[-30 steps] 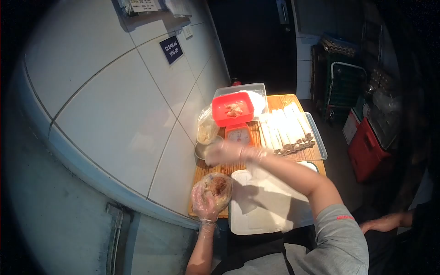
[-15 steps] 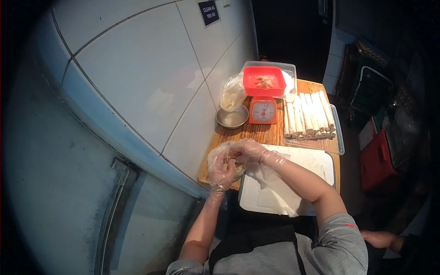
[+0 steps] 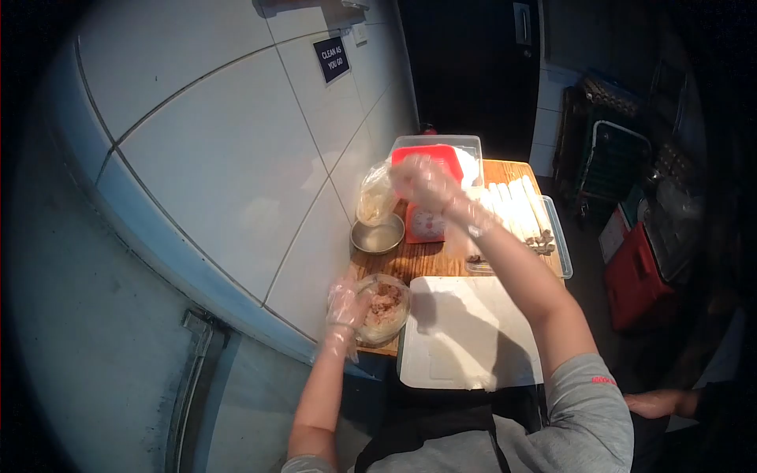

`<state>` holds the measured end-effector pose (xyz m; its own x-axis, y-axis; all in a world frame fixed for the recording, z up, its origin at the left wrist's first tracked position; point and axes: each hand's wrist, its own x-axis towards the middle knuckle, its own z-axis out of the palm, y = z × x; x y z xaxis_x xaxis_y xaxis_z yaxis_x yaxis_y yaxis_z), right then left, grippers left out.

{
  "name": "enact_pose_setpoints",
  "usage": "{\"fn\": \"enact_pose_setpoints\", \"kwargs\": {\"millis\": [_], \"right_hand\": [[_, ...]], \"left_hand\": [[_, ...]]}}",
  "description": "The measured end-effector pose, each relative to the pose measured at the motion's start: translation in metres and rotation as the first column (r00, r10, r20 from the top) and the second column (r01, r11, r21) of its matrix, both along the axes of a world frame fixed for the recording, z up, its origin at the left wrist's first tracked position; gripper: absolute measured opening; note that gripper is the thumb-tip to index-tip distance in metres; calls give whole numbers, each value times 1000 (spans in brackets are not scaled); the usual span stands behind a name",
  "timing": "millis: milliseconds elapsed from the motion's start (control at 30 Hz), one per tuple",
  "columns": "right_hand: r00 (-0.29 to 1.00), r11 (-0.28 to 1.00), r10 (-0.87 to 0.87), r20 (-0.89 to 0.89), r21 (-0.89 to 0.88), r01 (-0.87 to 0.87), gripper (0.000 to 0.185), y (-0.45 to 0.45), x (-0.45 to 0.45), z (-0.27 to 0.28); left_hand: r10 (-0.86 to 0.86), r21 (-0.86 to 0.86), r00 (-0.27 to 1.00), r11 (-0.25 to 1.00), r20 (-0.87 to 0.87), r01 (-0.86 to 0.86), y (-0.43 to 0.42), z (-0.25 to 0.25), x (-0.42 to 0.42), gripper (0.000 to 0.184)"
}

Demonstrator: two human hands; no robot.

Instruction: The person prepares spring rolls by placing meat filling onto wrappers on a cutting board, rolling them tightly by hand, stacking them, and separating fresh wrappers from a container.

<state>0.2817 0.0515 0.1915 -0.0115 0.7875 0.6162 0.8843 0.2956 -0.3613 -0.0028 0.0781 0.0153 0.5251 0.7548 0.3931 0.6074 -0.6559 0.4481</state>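
Observation:
My left hand (image 3: 347, 305), in a clear plastic glove, rests at the left rim of a bowl of minced filling (image 3: 384, 314). Its fingers reach over the filling, apart and not visibly holding anything. My right hand (image 3: 426, 181), gloved too and slightly blurred, is raised over the red tray (image 3: 447, 158) on the orange kitchen scale (image 3: 426, 226). The fingers there are curled together; whatever they hold is hidden. Below my right forearm, pale wrapper sheets (image 3: 465, 331) lie on a white board, with the arm's shadow across them.
Behind the bowl stands a metal bowl of pale liquid (image 3: 378, 236), beside a plastic bag (image 3: 374, 193). Stacked white rolls (image 3: 520, 213) lie on a clear lid at right. A tiled wall (image 3: 229, 150) borders the left. Another person's hand (image 3: 654, 404) shows at lower right.
My right hand has left the filling bowl and moved up and away to the red tray. My left hand has shifted to the bowl's left side. The camera view has tilted up.

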Motion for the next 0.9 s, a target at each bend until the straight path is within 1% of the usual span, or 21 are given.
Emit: {"fn": "enact_pose_setpoints", "kwargs": {"millis": [33,67,133,167,233,267,367,400,467,500,533,567,600,633,667,700,767,800,833,867,900], "right_hand": [[995,995,-101,-25,5,102,15,5,10,13],[978,979,-202,-51,7,203,20,7,19,25],[932,895,-342,117,-262,361,30,40,50,24],[897,814,-388,213,-377,442,36,55,63,16],[895,790,-306,326,-438,430,43,75,78,-5],[888,773,-259,380,-470,426,47,84,86,-14],[897,774,-214,388,-492,398,46,111,93,-35],[899,804,-221,378,-451,388,41,114,92,-37],[931,874,-228,287,-360,325,40,113,96,-43],[901,882,-258,349,-295,367,38,117,97,-43],[900,825,-232,368,-416,383,37,105,94,-18],[966,918,-239,96,-303,257,29,101,104,-18],[982,958,-77,-170,-287,25,28,76,108,-7],[886,950,107,-452,-216,-225,27,49,111,5],[705,897,255,-661,-110,-428,26,22,114,17],[512,873,279,-812,-7,-487,29,-18,95,29],[564,877,262,-783,-50,-478,34,-62,85,26],[668,887,178,-722,-177,-428,37,-89,79,19],[759,882,110,-642,-289,-372,41,-119,72,9],[860,841,-31,-510,-478,-253,42,-138,70,-10],[855,852,121,-504,-390,-350,35,-158,66,-42]], "left_hand": [[-4,-67,990,998,-142,-5,8,-2,2,39],[-13,-111,990,994,-143,-3,11,5,7,36],[-32,-190,989,982,-144,4,19,26,19,29],[-36,-131,998,991,-48,29,25,33,23,26],[-61,-9,988,998,145,63,40,44,23,21],[-125,-9,986,992,108,126,50,44,20,30],[-136,-8,991,991,-6,136,52,43,23,45],[-148,-16,987,989,-55,148,49,48,22,49],[-188,-59,969,982,-159,180,32,66,19,58],[-222,-60,968,975,-119,216,20,76,17,60],[-259,-67,963,965,-79,254,12,84,18,62],[-273,-52,961,961,-47,271,13,84,16,62],[-284,-41,959,958,-19,283,11,82,16,62],[-327,-69,944,942,34,329,-2,89,16,60],[-357,-86,930,927,90,364,-15,104,15,58],[-378,-95,914,914,149,394,-23,107,13,56],[-383,-68,910,915,161,397,-22,98,11,51],[-376,-36,912,922,166,386,-18,100,7,49],[-329,-137,924,924,194,358,-11,92,4,48],[-273,-226,936,919,221,322,0,75,1,46],[-215,-304,944,909,249,286,8,67,-3,45]]}}
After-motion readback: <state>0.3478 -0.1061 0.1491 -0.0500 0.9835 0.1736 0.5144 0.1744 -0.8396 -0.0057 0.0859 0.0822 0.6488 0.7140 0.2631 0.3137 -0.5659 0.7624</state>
